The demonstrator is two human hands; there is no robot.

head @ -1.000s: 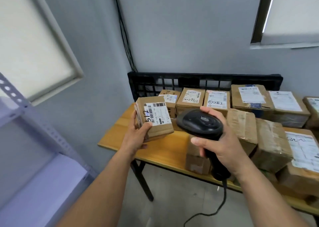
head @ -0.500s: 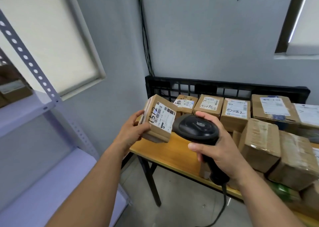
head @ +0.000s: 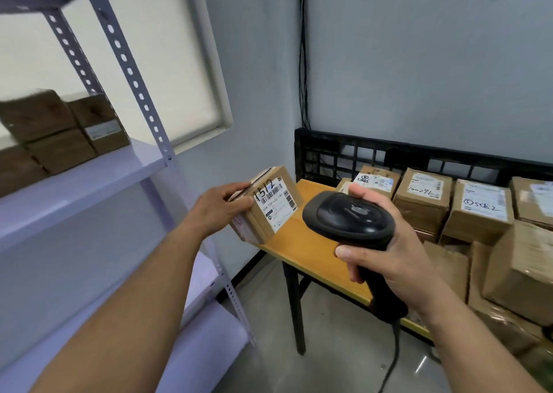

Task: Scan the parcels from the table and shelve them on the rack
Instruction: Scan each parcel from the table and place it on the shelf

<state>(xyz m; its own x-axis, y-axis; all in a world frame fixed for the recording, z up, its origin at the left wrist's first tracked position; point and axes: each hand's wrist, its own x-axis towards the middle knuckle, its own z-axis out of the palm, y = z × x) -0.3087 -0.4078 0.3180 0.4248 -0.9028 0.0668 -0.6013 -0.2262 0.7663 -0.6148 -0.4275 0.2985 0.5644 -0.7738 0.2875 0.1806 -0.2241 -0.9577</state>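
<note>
Currently: left hand [head: 221,205] grips a small cardboard parcel [head: 257,226] with fingers curled round its left end. The parcel is held in the air, tilted, over the left end of the worktop [head: 302,243], between that and the rack [head: 89,180]. Its white label [head: 276,205] faces the camera, with a barcode and handwritten "1512".

Right hand [head: 395,249] is closed round the handle of a black handheld scanner [head: 347,216]. The scanner head sits just right of the parcel, not touching. Its cable [head: 393,359] drops toward the floor.

More labelled cardboard parcels [head: 425,198] are packed on the right part of the worktop, up against a black grid panel [head: 329,150] at the back. On the rack's shelf at left, several brown boxes [head: 59,132] are stacked close together; they're blurred, so I can't read the labels.
</note>
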